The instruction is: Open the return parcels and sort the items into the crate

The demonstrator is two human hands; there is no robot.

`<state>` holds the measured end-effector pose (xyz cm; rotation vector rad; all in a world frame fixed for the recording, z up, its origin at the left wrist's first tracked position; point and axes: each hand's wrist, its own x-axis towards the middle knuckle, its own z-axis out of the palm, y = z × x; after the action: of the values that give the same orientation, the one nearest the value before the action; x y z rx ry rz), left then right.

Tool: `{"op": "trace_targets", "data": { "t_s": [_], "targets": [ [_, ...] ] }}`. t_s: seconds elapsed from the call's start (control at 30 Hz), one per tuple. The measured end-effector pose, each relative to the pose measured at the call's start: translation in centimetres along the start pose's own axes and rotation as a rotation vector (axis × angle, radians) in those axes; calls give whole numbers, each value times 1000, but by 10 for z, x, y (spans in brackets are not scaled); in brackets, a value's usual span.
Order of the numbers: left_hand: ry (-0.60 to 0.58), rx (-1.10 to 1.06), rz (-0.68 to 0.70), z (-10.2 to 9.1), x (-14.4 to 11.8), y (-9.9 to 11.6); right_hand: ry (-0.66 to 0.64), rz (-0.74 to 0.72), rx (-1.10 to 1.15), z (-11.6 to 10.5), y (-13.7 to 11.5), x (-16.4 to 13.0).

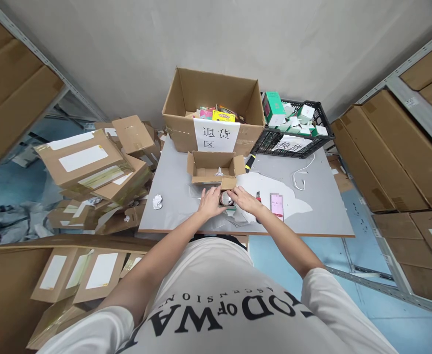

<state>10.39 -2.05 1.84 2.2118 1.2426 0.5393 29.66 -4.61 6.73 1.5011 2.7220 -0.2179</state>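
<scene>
A small round object (225, 198) with a dark rim and a pale middle sits between my hands near the front of the table; its kind is unclear. Fingers of my left hand (210, 202) curl round its left side. From the right, my right hand (244, 199) closes on its edge, with the fingertips by a small brown cardboard piece (228, 183). Something green (231, 208) shows just below, partly covered, beside crumpled clear plastic (234, 218). Just beyond my hands stands an open small carton (213, 160) with a white scrap inside.
Behind stand a large carton (181, 123) of packets and a black crate (311, 147) of green-and-white boxes. A yellow-black tool (250, 163), red cutter (258, 196), phone (276, 205), white cable (295, 180) and crumpled paper (157, 201) lie on the table (326, 196). Parcels (86, 160) pile up left.
</scene>
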Motion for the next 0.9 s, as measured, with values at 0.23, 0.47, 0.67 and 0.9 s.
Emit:
{"op": "trace_targets", "data": {
  "t_s": [0.23, 0.47, 0.67, 0.9],
  "targets": [
    [-35, -286, 43, 7, 4, -16, 23, 148, 441, 8, 1, -4],
    [0, -337, 42, 18, -2, -21, 21, 181, 507, 7, -5, -4],
    [62, -335, 19, 18, -2, -13, 114, 117, 459, 8, -5, -9],
    [79, -344, 26, 17, 0, -8, 255, 46, 559, 15, -2, -12]
  ]
}}
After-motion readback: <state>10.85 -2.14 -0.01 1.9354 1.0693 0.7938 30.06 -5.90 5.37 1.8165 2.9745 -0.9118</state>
